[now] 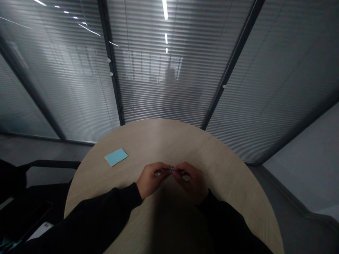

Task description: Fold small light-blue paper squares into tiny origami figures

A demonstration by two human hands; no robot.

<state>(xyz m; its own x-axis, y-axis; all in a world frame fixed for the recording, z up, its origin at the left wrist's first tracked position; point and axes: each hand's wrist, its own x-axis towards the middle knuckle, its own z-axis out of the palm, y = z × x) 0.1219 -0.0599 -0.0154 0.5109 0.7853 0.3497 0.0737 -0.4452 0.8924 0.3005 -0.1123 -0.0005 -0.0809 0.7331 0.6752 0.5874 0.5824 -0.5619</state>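
Observation:
Over the middle of the round table, my left hand (154, 178) and my right hand (191, 181) meet with their fingertips almost touching. Both are closed in a pinch, thumb against forefinger. Between the fingertips shows a tiny blue piece (171, 169), mostly covered by the fingers; its kind is too small to make out. Left of the hands and farther off, a light blue pad of sticky notes (116, 157) lies flat on the wood.
The round wooden table (164, 135) stands close to a glass partition with closed blinds (164, 95). A black chair (53, 163) is at the left, with a white phone-like object (41, 230) on it. A white wall (307, 169) rises at the right.

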